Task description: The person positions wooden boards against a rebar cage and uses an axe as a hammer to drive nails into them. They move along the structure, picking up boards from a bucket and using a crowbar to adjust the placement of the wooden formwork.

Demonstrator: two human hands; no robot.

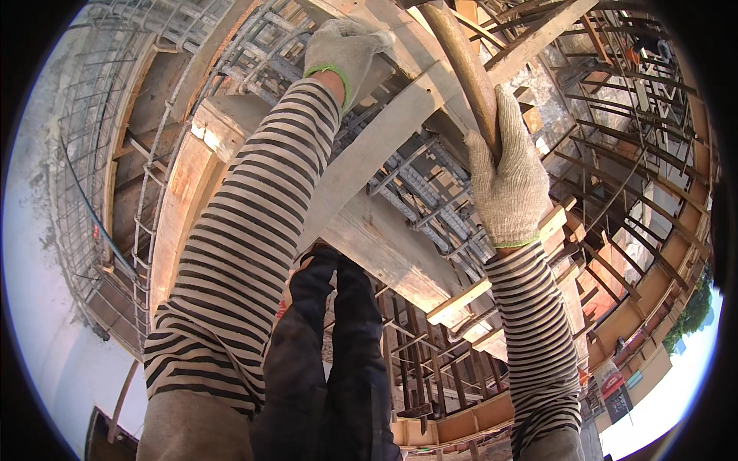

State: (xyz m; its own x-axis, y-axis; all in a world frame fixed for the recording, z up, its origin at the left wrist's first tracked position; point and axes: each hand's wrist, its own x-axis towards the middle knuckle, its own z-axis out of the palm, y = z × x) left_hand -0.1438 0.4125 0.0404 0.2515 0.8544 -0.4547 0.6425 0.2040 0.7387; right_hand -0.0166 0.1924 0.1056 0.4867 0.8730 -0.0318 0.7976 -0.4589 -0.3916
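My right hand (509, 180), in a pale knit glove with a green cuff, is wrapped round a long curved wooden hammer handle (463, 65). The handle slants up to the top edge, where only a little of the dark head shows. Farther left, my left hand (344, 54) wears a matching glove and is closed at the edge of a timber board (407, 50). Whatever its fingers hold, if anything, is hidden. A narrower plank (377, 142) runs diagonally between my two arms.
Tied steel rebar (419, 184) lies inside the timber formwork under my hands. A thick beam side (392, 238) crosses above my legs (327, 346). More rebar cage (84, 154) stands at the left. Many timber props and joists (638, 146) drop away below at the right.
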